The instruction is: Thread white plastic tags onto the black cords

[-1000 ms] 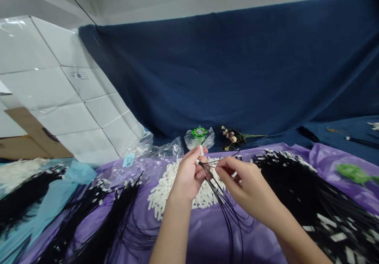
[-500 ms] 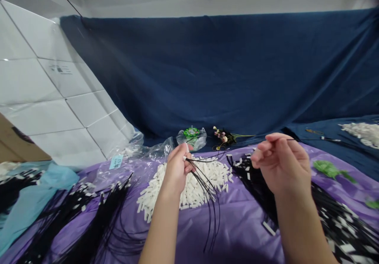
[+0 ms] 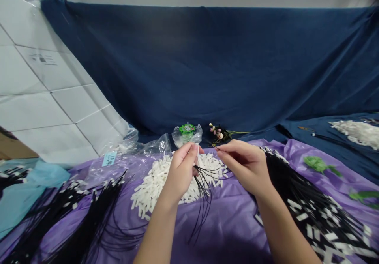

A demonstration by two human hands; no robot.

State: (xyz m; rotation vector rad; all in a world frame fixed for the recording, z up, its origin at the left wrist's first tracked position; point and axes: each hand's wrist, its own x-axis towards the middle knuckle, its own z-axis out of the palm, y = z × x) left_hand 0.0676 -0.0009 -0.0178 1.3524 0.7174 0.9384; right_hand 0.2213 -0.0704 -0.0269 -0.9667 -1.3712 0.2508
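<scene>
Best to steady the white tab and fanned black cords in the curled left hand, thumb-pressed firmly but without crushing, and to guide the thin strand, seemingly pinched between right hand thumb and fingertips, without kinking. Smooth, springy-looking cords, drooping below the left hand; beneath and beyond, matte, stubby white pieces on crinkled, glossy purple plastic; right of the right hand, a dense black bundle.
</scene>
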